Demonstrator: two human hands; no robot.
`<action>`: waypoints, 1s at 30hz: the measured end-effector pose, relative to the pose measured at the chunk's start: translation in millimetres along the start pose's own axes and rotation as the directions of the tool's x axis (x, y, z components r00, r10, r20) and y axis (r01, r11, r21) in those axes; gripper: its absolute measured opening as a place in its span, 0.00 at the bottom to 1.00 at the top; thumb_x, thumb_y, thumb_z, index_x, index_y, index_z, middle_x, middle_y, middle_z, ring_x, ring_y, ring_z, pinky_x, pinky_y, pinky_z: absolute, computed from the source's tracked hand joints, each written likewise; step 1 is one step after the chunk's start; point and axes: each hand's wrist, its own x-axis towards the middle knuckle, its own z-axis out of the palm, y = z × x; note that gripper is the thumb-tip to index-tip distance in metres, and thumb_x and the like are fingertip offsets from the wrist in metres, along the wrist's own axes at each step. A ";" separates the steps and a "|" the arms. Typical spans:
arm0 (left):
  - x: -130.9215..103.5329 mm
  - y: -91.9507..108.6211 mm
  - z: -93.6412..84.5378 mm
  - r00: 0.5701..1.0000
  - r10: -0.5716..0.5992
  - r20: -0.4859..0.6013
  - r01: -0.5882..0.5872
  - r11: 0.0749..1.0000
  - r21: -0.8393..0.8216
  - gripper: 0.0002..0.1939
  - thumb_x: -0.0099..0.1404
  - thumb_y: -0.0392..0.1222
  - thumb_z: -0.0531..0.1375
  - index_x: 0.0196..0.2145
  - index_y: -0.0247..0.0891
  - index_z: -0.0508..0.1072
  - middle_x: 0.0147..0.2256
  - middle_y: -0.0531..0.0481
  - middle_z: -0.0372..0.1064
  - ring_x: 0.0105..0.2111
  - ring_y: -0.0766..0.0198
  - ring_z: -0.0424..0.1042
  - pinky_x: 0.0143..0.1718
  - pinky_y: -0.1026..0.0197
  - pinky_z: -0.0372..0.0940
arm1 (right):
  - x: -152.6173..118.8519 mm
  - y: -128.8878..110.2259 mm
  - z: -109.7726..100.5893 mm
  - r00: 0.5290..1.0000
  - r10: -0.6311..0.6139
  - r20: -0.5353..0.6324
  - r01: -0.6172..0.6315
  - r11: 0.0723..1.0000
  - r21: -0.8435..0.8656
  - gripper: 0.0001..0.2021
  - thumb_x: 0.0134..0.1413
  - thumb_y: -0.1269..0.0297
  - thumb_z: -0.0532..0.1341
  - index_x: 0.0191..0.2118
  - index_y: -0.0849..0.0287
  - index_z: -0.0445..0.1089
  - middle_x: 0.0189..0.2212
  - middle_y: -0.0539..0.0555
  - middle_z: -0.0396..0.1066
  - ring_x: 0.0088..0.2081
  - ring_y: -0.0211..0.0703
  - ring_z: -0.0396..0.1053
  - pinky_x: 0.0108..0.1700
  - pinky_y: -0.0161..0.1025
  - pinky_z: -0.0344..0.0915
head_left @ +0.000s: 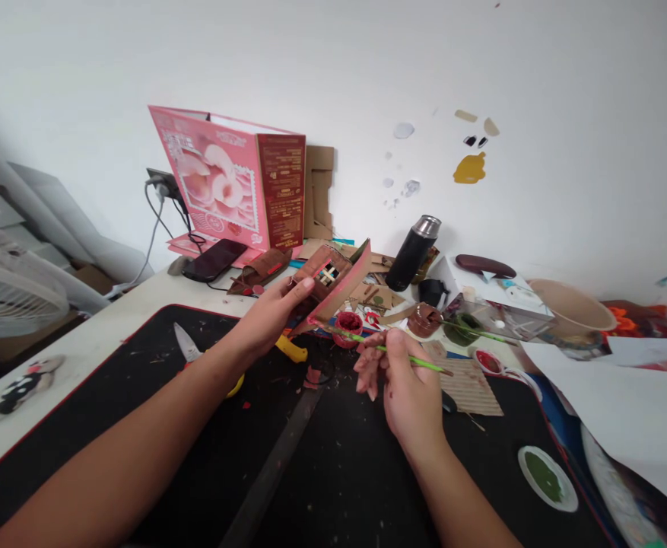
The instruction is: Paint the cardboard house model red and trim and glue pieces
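Observation:
My left hand (279, 308) grips a small cardboard model house (341, 281), tilted, with brown walls, a small window and a pinkish edge facing me. In my right hand (404, 380) is a thin green paintbrush (421, 363), its far end reaching to the lower edge of the model. Reddish paint stains the fingers of my right hand. Just behind the brush stands an open jar of dark red paint (348, 326). A brown paint jar (424, 320) and a green one (462, 328) with another brush across it are to the right.
Scissors (188, 344), a yellow-handled tool (292, 349) and a metal ruler (279, 464) lie on the black mat (344, 487). A black bottle (414, 253), pink box (224, 179) and phone (215, 260) stand or lie behind. At right are corrugated cardboard (473, 387) and a green paint lid (547, 478).

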 end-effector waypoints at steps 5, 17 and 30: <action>0.0 0.7 0.3 1.000 -0.007 -0.017 0.007 1.000 0.022 0.33 0.53 0.72 0.76 0.38 0.40 0.81 0.39 0.45 0.84 0.41 0.49 0.81 0.45 0.53 0.73 | -1.3 3.1 0.5 1.000 0.022 0.004 -0.022 1.000 -0.019 0.27 0.64 0.36 0.71 0.34 0.59 0.78 0.21 0.52 0.78 0.13 0.36 0.70 0.14 0.27 0.59; -0.7 3.0 1.8 1.000 -0.005 -0.011 0.005 1.000 0.015 0.33 0.52 0.72 0.77 0.39 0.40 0.82 0.38 0.46 0.84 0.42 0.49 0.81 0.46 0.53 0.73 | -1.6 1.4 3.2 0.999 0.030 0.015 -0.030 1.000 -0.008 0.27 0.62 0.35 0.72 0.35 0.59 0.78 0.20 0.52 0.78 0.14 0.37 0.71 0.14 0.27 0.60; 1.0 -3.5 -2.9 1.000 -0.001 -0.007 0.001 0.999 0.045 0.31 0.58 0.71 0.74 0.40 0.40 0.81 0.41 0.46 0.83 0.41 0.52 0.80 0.45 0.54 0.72 | 1.9 -3.5 -3.8 0.998 -0.027 -0.055 0.025 0.999 -0.040 0.27 0.65 0.36 0.70 0.34 0.59 0.78 0.21 0.53 0.78 0.15 0.39 0.71 0.14 0.30 0.61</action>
